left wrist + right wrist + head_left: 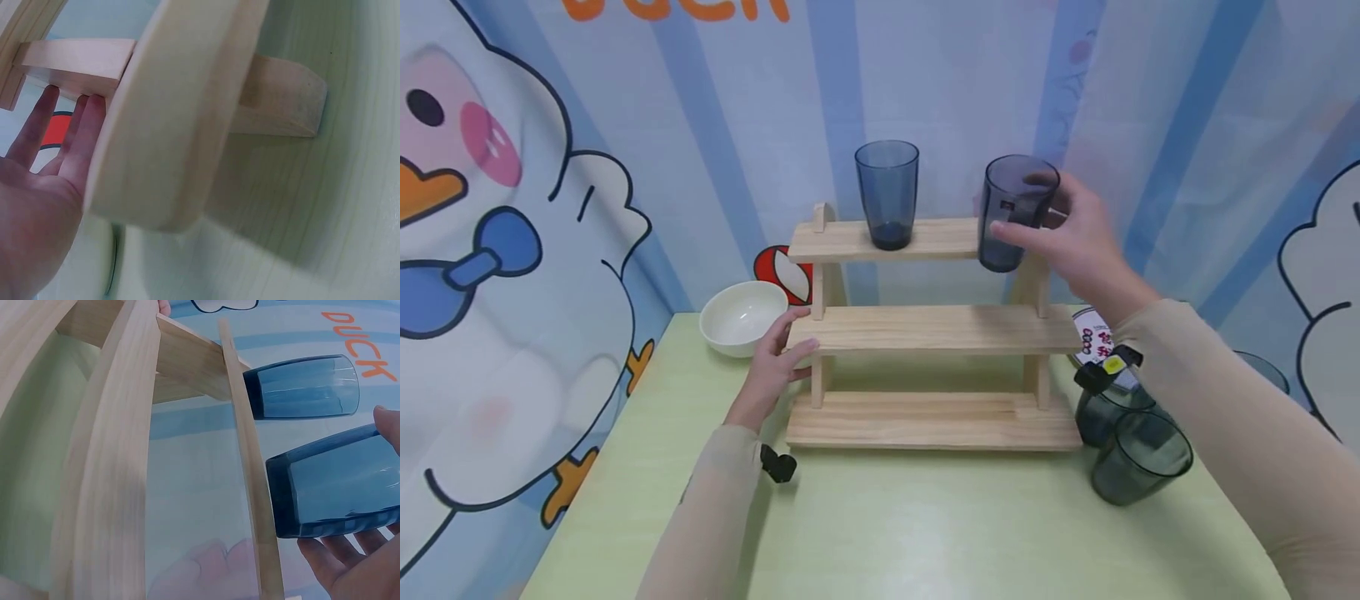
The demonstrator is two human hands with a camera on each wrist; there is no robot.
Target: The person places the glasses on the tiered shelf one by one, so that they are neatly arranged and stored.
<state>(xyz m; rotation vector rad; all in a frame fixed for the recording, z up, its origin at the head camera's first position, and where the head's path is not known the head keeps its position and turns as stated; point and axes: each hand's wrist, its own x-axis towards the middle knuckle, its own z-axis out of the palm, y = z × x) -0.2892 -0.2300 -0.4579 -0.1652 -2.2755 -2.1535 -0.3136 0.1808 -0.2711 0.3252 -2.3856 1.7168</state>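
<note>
A three-tier wooden display rack [925, 329] stands on the table. My left hand [772, 367] holds the left end of its middle shelf; in the left wrist view the fingers [81, 144] reach against an upright [81, 59]. At the top shelf's right end, my right hand [1078, 237] grips a blue-grey drinking glass [1011, 212], thumb on the near side. The right wrist view shows this glass [337, 481] with its base right at the shelf's edge and fingers under its side. Another glass [887, 192] stands upright on the top shelf, left of it.
A white bowl [737, 321] sits left of the rack. More glasses [1138, 462] stand at the right, partly behind my right forearm, near a white item with red print [1092, 337]. A cartoon duck curtain [940, 100] hangs behind the table [925, 525].
</note>
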